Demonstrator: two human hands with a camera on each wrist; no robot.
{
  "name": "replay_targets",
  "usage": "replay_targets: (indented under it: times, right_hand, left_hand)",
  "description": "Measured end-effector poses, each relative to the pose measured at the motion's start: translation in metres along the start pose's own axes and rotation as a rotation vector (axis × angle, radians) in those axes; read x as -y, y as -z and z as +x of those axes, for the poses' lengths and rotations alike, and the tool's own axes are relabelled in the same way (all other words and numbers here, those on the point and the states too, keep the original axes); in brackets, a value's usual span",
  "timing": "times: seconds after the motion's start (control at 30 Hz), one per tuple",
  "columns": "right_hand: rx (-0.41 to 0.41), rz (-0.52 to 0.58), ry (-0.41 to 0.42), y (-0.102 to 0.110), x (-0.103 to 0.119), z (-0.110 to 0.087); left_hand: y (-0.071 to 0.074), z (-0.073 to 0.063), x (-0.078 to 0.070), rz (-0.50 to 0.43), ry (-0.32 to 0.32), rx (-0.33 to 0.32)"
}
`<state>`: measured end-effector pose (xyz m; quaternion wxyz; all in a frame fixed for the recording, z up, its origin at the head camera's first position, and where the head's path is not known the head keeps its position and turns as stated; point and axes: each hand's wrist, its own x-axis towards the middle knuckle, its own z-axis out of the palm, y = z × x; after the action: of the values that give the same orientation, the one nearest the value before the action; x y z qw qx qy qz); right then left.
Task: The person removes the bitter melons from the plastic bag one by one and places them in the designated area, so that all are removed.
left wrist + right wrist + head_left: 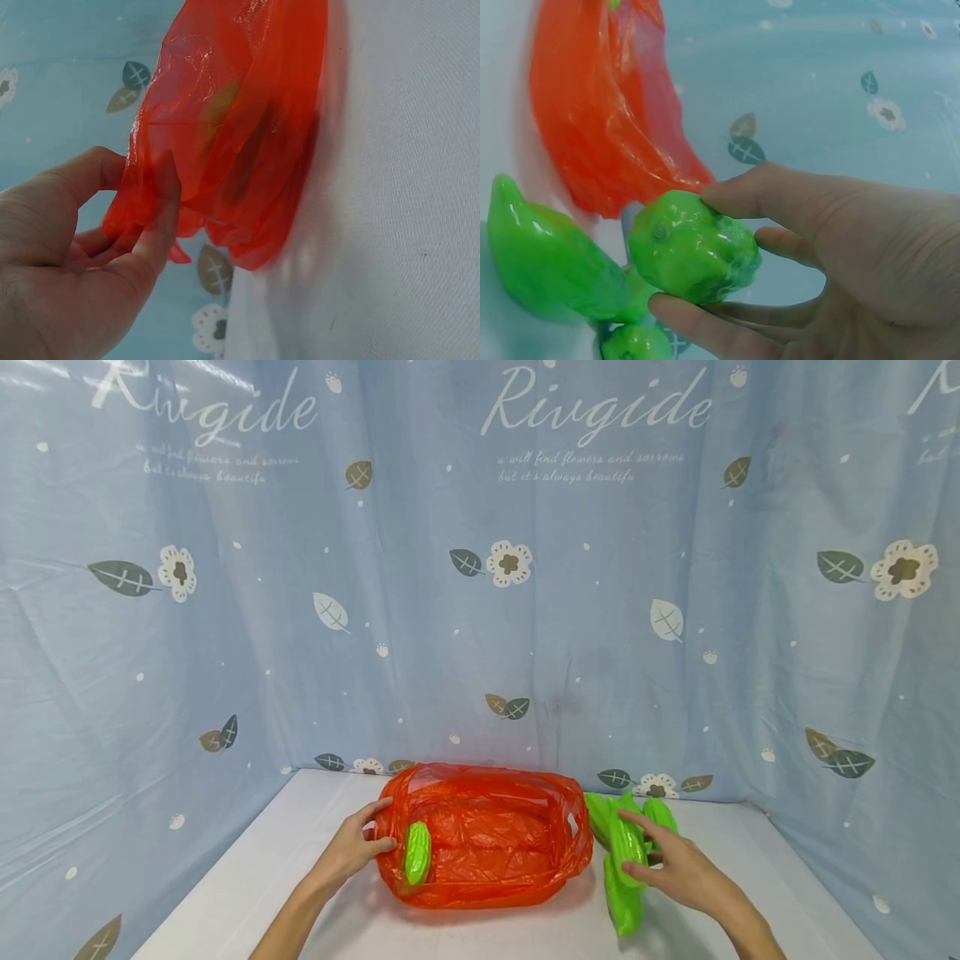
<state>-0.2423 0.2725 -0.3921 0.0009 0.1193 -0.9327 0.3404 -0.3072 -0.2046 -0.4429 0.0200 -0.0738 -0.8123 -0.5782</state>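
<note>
A red plastic bag (pixel 495 893) lies on the white table with its wide mouth facing up and forward. Inside its left end is a bumpy green toy bitter melon (pixel 417 853). My left hand (pixel 352 846) pinches the bag's left rim between thumb and fingers; in the left wrist view the thin red film (pixel 247 150) hangs from that grip. To the right of the bag, my right hand (pixel 682 867) holds another bumpy toy bitter melon (pixel 694 244) between thumb and fingers. Beside and under it lie more glossy green pieces (pixel 624 906), one smooth and pointed (pixel 551 262).
Another green piece (pixel 660 814) lies behind the right hand, partly hidden. A blue curtain (pixel 585 652) printed with leaves and flowers hangs at the back and both sides. The white tabletop (pixel 247 885) extends left of the bag and in front of it.
</note>
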Motion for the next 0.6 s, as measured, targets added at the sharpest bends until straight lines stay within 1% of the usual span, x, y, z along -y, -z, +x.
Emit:
replay_targets:
  times: [0.17, 0.4, 0.6]
  right_hand:
    - [0.009, -0.018, -0.016, 0.006, -0.002, -0.001]
    - [0.076, 0.033, -0.032, 0.016, -0.01, -0.004]
    - [0.133, 0.058, -0.021, 0.021, -0.019, -0.007]
  left_hand:
    - [0.0, 0.0, 0.0, 0.002, -0.006, 0.002]
    - [0.0, 0.001, 0.001, -0.011, -0.007, 0.003]
    - [-0.001, 0.001, 0.001, -0.008, -0.01, 0.008]
